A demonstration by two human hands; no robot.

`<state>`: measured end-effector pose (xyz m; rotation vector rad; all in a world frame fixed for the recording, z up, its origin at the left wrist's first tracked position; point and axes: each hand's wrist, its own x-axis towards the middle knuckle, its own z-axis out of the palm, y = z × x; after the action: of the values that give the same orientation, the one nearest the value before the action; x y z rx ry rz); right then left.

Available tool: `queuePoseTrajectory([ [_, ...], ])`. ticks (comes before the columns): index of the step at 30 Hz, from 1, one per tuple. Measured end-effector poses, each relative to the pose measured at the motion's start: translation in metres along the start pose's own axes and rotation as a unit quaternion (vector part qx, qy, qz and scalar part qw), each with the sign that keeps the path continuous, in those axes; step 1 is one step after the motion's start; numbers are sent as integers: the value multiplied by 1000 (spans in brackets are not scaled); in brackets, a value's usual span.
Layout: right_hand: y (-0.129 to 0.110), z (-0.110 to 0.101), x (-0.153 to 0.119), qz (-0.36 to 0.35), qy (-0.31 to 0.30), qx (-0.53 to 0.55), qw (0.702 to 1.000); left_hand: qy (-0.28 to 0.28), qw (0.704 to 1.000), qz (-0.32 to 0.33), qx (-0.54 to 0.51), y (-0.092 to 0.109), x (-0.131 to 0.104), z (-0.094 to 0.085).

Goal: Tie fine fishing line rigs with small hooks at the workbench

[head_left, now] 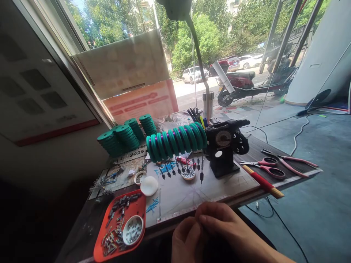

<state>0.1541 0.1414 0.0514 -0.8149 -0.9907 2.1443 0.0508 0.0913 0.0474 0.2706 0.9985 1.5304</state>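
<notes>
At the table's front edge my left hand [185, 239] and my right hand [223, 221] meet, fingertips pinched close together. Whatever lies between the fingers is too small or hidden to make out. Just beyond them, faint thin lines cross the pale work surface [175, 199]. Above that surface sits a row of green spools [177, 140] with purple bands between them, mounted on a black winding device [223, 142]. Several small dark weights [202, 177] hang below the spools. Under them stands a small bowl of silvery beads [188, 173].
An orange tray [144, 204] at front left carries metal parts and a white bowl [133, 230]. Stacked green spools [127, 136] stand at the back left. Scissors [270, 168], pliers [297, 162] and a red-and-yellow stick [263, 181] lie at the right edge. A lamp arm [199, 54] rises behind.
</notes>
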Motion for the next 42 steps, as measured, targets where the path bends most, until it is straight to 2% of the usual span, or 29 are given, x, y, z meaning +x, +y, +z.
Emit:
queuePoseTrajectory([
  [6,1,-2,3,-14,-31,0,999,0,999,-31,-32,-3,2,-1],
  [10,-5,1,2,-40,-54,-41,997,-4,999,-24,-27,-9,6,-8],
  [12,-6,1,2,-41,-49,-49,997,-3,1000,-7,-4,-12,7,-12],
  [15,0,-1,2,-8,-31,-12,999,6,997,56,55,-16,8,-18],
  [18,8,-5,4,31,-30,33,999,51,989,94,100,-19,8,-23],
  [20,11,-6,5,41,-29,47,998,65,987,92,117,-20,8,-24],
  [25,9,-5,4,47,-17,63,997,33,987,88,133,-18,7,-23],
  [30,6,-2,2,54,0,56,997,55,992,52,104,-14,6,-21],
  [33,5,-3,2,46,-10,56,997,41,996,22,74,-9,6,-17],
  [38,4,-4,2,24,-46,39,998,5,993,42,110,-9,9,-17],
  [42,9,-5,3,33,-30,67,997,5,991,44,130,-12,10,-21],
])
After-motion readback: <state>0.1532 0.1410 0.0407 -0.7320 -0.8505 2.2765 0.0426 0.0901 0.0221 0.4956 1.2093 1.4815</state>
